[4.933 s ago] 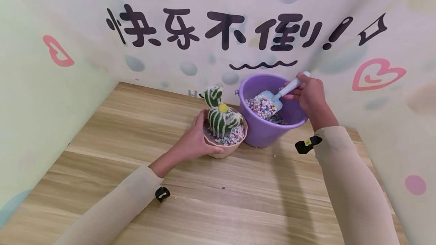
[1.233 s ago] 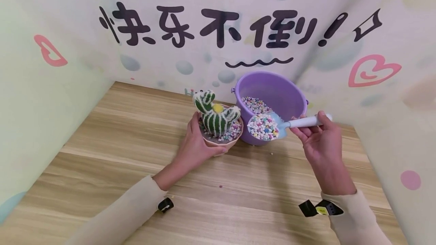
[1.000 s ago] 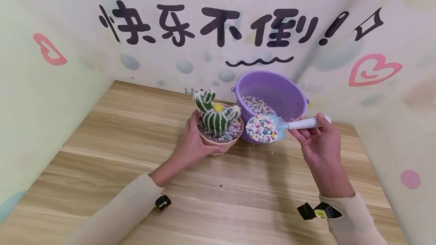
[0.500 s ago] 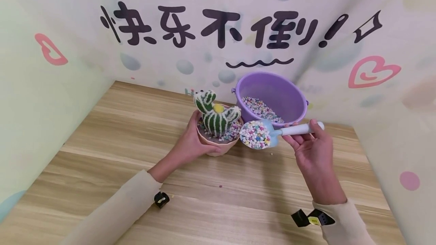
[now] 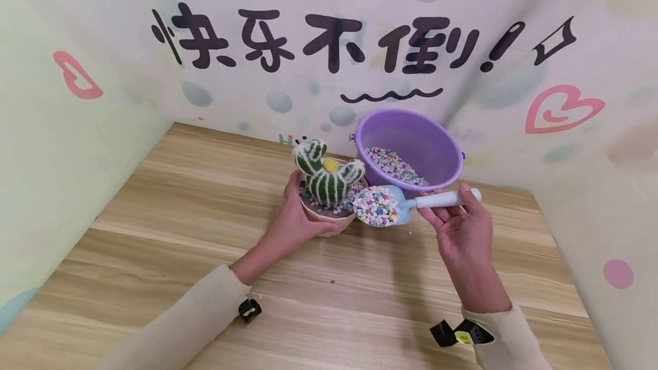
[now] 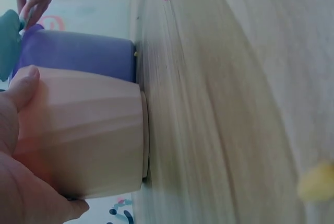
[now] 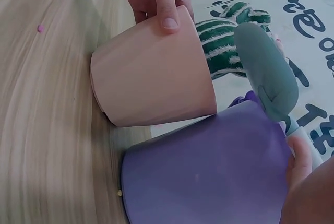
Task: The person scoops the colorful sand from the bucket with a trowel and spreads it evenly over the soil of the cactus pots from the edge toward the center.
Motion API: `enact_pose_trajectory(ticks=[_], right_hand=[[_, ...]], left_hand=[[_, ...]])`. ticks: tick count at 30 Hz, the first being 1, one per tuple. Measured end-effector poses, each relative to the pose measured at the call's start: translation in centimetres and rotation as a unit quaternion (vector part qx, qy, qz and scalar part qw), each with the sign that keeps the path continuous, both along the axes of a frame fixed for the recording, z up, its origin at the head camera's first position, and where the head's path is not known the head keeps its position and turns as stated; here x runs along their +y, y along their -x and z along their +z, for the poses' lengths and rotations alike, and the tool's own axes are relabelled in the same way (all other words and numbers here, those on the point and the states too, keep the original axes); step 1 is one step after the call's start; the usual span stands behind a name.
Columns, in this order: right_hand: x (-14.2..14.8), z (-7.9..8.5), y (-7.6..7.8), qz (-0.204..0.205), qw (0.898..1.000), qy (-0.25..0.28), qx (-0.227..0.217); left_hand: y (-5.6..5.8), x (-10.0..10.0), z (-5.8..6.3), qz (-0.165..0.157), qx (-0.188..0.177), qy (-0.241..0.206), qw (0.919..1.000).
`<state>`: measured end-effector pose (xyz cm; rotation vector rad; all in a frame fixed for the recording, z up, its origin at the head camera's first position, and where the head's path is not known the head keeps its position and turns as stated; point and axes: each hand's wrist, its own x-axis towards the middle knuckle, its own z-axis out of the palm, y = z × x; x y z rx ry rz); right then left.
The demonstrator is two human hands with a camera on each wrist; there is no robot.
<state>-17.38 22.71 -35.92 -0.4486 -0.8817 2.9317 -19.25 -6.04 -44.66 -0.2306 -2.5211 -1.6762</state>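
Observation:
My left hand grips the near left side of a pale pink flowerpot, thumb in front. In the pot stands a green, white-striped toy cactus with a yellow flower, and coloured pebbles lie around its base. My right hand holds a small light-blue shovel by its whitish handle. A heap of coloured pebbles fills the blade, whose tip is at the pot's right rim. Right behind the shovel is a purple bucket with more pebbles at the bottom.
Pot and bucket stand side by side on a wood-grain table, close to a printed cloth wall. A few stray pebbles lie on the table, one of them pink. A black device sits at the right cuff.
The shovel came up out of the bucket loaded with pebbles, then moved left and slightly down to the pot's rim. My left hand keeps its grip on the flowerpot.

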Motion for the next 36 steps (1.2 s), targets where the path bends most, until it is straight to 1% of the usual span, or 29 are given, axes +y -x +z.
enact_pose_trajectory(ticks=[3, 12, 15, 23, 28, 31, 36], right_hand=[[-0.1, -0.2, -0.1, -0.005, 1.0, 0.004, -0.001], [-0.5, -0.5, -0.2, -0.026, 1.0, -0.013, 0.004], [-0.6, -0.7, -0.3, -0.031, 0.999, -0.014, 0.004], [-0.9, -0.9, -0.2, -0.043, 0.999, -0.02, -0.003], [-1.1, -0.9, -0.2, -0.054, 0.998, -0.021, -0.009], [-1.2, -1.0, -0.2, -0.061, 0.998, -0.023, -0.012], [-1.5, -1.1, -0.2, -0.07, 0.997, -0.034, -0.007]], left_hand=[[-0.2, 0.3, 0.0, 0.016, -0.005, 0.006, 0.9998], [-0.6, 0.8, -0.1, 0.043, -0.002, 0.012, 0.999], [-0.8, 1.1, -0.1, 0.055, -0.006, 0.013, 0.9984], [-1.0, 1.4, -0.3, 0.068, -0.009, 0.019, 0.9975], [-0.9, 1.2, -0.4, 0.057, -0.012, 0.009, 0.9983], [-0.8, 0.7, -0.4, 0.039, -0.011, -0.004, 0.9992], [-0.1, -0.1, -0.9, 0.006, 0.0, -0.019, 0.9998]])
